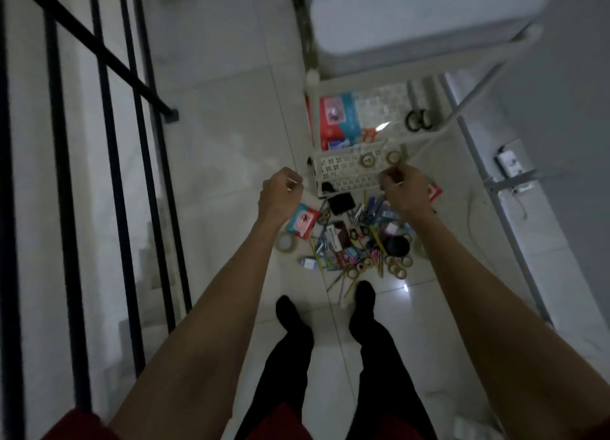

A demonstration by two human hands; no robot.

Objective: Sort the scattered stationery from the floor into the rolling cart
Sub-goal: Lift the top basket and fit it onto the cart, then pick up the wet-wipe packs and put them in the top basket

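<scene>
Looking straight down, we find both arms stretched out over the white tiled floor (231, 136). The left hand (280, 192), centre frame, is clenched with its fingers curled in, pinching a thin pale stick (291, 182) that pokes out near the knuckles. The right hand (402, 188), just right of it, is curled too, up against the front edge of the white rolling cart (330, 168); whether it grips anything we cannot tell.

The stationery pile (356, 238) lies on the floor below the hands and just ahead of our black-clad feet: pens, pencils, small scissors and tape rolls, all jumbled. A red-and-teal packet (302, 221) and a loose tape roll (285, 242) sit at its left edge.

Up in the cart, two tape rolls (367, 162) rest on the nearer perforated tier, while a larger packet (340, 117) and black-handled scissors (419, 120) lie on the tier above in frame. Black railing bars (109, 142) run down the left side.
</scene>
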